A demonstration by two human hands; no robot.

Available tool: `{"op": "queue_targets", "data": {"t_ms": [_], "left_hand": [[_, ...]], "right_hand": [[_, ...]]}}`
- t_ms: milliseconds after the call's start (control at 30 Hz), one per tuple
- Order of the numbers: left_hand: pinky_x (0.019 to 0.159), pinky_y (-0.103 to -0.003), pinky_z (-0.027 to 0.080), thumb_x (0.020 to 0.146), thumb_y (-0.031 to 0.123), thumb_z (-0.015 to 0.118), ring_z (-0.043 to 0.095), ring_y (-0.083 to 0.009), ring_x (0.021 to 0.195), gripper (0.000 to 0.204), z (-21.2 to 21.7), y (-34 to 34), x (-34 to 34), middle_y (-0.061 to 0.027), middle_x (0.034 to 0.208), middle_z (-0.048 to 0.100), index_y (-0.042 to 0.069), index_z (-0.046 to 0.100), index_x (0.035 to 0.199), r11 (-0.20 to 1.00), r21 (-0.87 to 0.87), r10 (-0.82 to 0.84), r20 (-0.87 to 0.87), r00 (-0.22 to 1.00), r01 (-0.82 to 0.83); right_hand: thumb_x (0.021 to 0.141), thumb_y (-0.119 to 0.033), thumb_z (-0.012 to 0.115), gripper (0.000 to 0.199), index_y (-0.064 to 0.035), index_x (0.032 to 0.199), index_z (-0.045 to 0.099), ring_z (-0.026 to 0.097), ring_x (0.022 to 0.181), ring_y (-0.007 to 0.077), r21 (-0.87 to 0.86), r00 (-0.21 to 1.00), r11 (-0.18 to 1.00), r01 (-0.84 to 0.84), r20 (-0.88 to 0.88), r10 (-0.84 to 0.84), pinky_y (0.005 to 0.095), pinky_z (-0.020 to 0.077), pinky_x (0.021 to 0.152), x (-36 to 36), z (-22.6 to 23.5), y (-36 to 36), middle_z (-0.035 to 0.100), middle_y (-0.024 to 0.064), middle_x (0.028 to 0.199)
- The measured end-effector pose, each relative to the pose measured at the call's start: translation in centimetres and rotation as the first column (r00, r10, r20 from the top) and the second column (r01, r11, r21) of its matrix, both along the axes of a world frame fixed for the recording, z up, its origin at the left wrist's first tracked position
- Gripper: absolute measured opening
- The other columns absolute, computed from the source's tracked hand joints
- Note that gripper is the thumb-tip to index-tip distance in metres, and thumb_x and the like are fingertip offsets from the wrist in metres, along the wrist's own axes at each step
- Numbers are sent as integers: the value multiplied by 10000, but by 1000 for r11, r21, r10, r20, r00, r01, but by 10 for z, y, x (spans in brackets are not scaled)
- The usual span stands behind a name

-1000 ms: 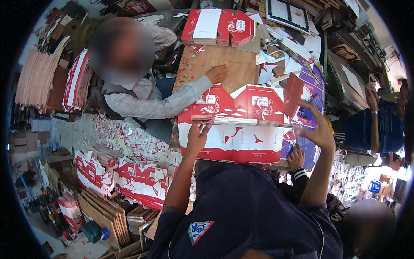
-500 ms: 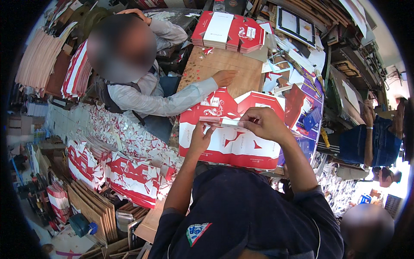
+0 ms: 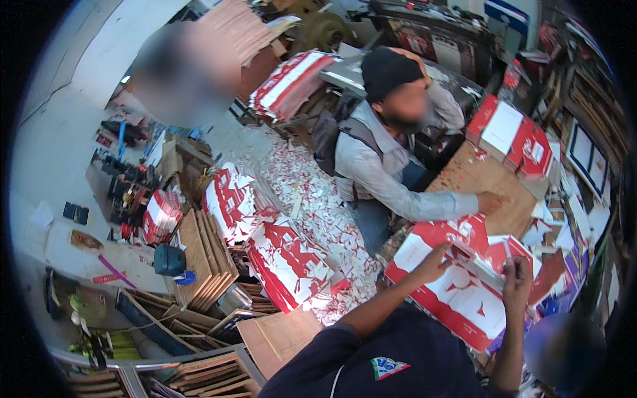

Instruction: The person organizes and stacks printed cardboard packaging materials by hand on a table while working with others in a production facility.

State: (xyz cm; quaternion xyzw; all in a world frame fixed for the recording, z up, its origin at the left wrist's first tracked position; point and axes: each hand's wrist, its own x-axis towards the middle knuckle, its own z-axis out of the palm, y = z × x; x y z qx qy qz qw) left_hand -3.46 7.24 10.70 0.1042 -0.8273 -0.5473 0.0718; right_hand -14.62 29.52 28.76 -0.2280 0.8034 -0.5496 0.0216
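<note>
My left hand [image 3: 432, 264] is closed around the left end of a narrow stack of folded card pieces [image 3: 476, 264], white and red, held above the table. My right hand [image 3: 517, 278] is at the stack's other end, thumb and fingers pinched together; what sits between those fingertips is too small to make out. Beneath both hands lies a large red-and-white printed card sheet [image 3: 458, 302], with cut or folded panels. Beyond it, a co-worker's hand [image 3: 492, 202] rests on the bare wooden part of the table [image 3: 481, 174].
Red-and-white card stacks [image 3: 514, 136] stand at the table's far end. A seated co-worker [image 3: 381, 156] is at the table's left side. Paper scraps [image 3: 312, 199] cover the floor. More printed stacks [image 3: 288, 262] and wooden boards [image 3: 202, 255] stand at left.
The view has swung left, so the table and my hands now appear further right. My right hand has drawn away from the left, with more of the stack showing between them.
</note>
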Motion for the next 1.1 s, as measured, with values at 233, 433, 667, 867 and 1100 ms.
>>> {"op": "queue_targets", "data": {"t_ms": [233, 433, 667, 867, 1100], "left_hand": [[1117, -436, 378, 987, 283, 615, 461, -406, 1336, 649, 17, -1, 1, -297, 1435, 452, -65, 343, 1463, 1000, 20, 15, 40, 999, -16], [1003, -414, 450, 959, 229, 665, 569, -338, 1181, 503, -8, 2, -2, -213, 1255, 584, -13, 454, 1346, 994, 61, 91, -49, 995, -88], [1081, -428, 407, 954, 210, 663, 487, -407, 1307, 590, 23, 11, 3, -295, 1394, 483, -70, 405, 1404, 987, 133, 91, -10, 996, -89], [1075, -412, 422, 930, 266, 714, 495, -350, 1311, 623, -13, 10, -10, -264, 1385, 508, -48, 433, 1389, 985, 152, 96, -57, 994, -86], [1103, -395, 376, 931, 113, 690, 486, -302, 1302, 634, 6, 21, 3, -214, 1406, 470, -42, 348, 1442, 969, 215, 155, -149, 977, -121]], "right_hand": [[1034, -320, 557, 246, -81, 1026, 613, 376, 590, -1, -301, 915, 891, 340, 324, -239, 184, 291, 508, -12, 43, 0, 458, -72, 721], [781, -139, 820, 693, 24, 1375, 502, 560, 1238, 325, 156, 503, 494, -855, 17, 864, 451, 405, 1059, 95, 143, -73, 593, 189, 1332], [669, -205, 859, 1044, -20, 1538, 311, 394, 1410, 316, 248, 1000, 969, -9, -5, 11, 432, 336, 1145, 15, 72, 103, 407, 199, 1533], [705, -405, 767, 1034, -36, 1551, 301, 336, 1446, 301, 402, 997, 915, -23, 78, -9, 412, 247, 1193, -2, -52, 291, 424, 182, 1518], [833, -23, 696, 777, -29, 1520, 332, 459, 1329, 211, -280, 863, 858, 430, 405, -301, 345, 411, 1073, 40, -142, 170, 444, 110, 1491]]}}
